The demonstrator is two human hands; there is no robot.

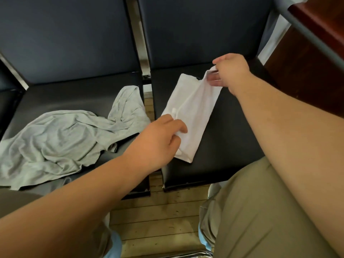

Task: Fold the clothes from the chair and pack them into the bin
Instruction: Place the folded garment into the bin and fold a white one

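A white garment (193,110), folded into a narrow strip, lies on the right black chair seat (229,146). My right hand (230,71) pinches its far corner and lifts that end a little. My left hand (160,140) grips the near left edge of the strip. A crumpled grey garment (61,140) is spread over the left black chair seat (61,97), apart from both hands. No bin is in view.
Two dark padded chairs stand side by side with a narrow gap (149,101) between them. A dark wooden piece of furniture (305,58) stands at the right. My knees in khaki trousers (251,211) are close to the seat front, over a wooden floor (158,211).
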